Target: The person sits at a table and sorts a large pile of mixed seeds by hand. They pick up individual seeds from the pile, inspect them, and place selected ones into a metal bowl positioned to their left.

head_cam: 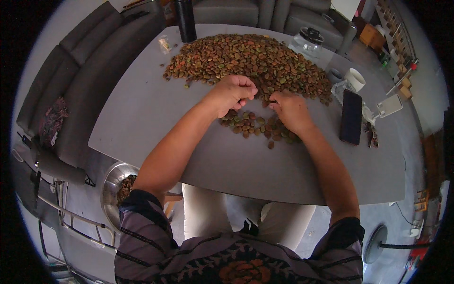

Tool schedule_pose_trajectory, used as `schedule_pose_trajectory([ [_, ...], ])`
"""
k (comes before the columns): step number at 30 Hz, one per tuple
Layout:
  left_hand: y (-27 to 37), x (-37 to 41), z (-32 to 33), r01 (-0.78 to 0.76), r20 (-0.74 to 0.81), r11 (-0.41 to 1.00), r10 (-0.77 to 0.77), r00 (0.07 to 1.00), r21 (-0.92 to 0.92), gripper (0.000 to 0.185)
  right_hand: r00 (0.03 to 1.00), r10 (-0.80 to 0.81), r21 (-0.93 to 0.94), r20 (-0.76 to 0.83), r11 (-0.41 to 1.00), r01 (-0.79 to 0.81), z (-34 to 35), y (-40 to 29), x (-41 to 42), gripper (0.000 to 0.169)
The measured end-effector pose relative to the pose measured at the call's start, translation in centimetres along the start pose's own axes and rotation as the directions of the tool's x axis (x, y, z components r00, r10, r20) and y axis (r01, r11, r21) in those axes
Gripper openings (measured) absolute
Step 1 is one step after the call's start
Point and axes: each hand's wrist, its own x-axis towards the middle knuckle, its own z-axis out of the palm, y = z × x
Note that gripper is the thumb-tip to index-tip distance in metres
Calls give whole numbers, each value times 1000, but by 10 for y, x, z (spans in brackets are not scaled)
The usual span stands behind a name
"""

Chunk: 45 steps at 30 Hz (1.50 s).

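A wide heap of small, flat, brown and greenish seeds or dried pieces covers the far middle of the grey table. My left hand is at the heap's near edge, its fingertips drawn together; whether a piece is between them cannot be told. Just to its right, my right hand has curled fingers touching the near edge of the heap, with a brown piece by the thumb and forefinger. A smaller group of the same pieces lies between my forearms, nearer to me, partly hidden by the right hand.
Behind the heap stand a black bottle, a small clear container and a glass jug. At right are a white cup, a smartphone and a white stand. A metal basin holding similar pieces sits low at left.
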Motion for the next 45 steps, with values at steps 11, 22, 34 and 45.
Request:
schedule_pose_trajectory([
  [11,-7,-2,2,-180,51,886,175,983,427,11,1000,-2,20,-18,1000,2,9,19,0,19],
  [22,-3,-16,10,-278,207,504,192,959,818,15,929,266,668,257,646,-369,-13,0,7,22],
  [34,-14,-19,22,-312,206,293,342,917,904,14,999,-44,-114,-5,993,43,17,-6,2,13],
  [45,-21,-13,19,-320,169,316,424,890,893,18,922,76,905,381,-236,-354,-31,12,-2,18],
])
